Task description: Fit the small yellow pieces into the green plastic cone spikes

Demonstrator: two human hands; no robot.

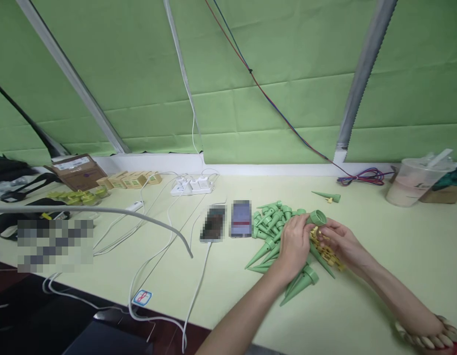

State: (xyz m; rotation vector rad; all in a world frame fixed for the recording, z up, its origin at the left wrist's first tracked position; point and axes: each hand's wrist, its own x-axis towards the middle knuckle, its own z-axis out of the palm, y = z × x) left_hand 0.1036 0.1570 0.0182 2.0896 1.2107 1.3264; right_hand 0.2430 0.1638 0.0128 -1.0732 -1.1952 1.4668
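My left hand (295,241) is closed around a green plastic plant-watering spike (318,217), its wide round opening turned toward my right. Just beside that opening is my right hand (342,242), fingers curled and pinched together. What the pinch holds, if anything, cannot be made out. Below and between the hands lies a heap of small yellow plastic pieces (330,257), partly hidden by my fingers. Several more green spikes (272,219) are piled left of and under my left hand. One spike (300,286) points toward me at the front of the pile.
Apart at the back lies a single spike (326,195) with a yellow piece. Two phones (241,218) rest left of the pile. White cables and a power strip (191,186) spread further left. A plastic cup (413,182) stands at the back right, near coiled wires (365,176).
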